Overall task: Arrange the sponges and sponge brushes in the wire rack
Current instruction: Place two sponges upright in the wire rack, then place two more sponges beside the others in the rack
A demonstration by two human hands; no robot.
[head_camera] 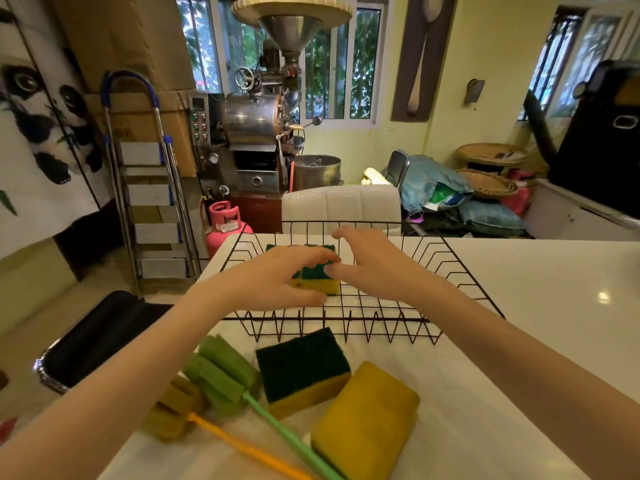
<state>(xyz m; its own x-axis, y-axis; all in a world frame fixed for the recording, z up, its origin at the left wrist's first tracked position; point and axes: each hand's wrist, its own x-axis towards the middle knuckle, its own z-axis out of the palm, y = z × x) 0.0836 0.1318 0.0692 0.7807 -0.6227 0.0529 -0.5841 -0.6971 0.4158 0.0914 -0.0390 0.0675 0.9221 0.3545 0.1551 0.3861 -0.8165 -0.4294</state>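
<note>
A black wire rack [450, 268] sits on the white table. Inside it lie green-topped yellow sponges [320, 277]; my left hand [277, 277] rests on the nearest one with fingers curled over it. My right hand [367, 261] hovers just to its right, fingers spread, fingertips touching the sponge's green edge. In front of the rack lie a green-and-yellow sponge [303, 367], a yellow sponge [367, 424], a green sponge brush [225, 372] and an orange sponge brush [173, 407], their handles running toward me.
The white table [554, 306] extends to the right of the rack. A white chair back [341, 204] stands behind the rack. A black stool [100, 337] stands left of the table, with a step ladder [149, 188] beyond it.
</note>
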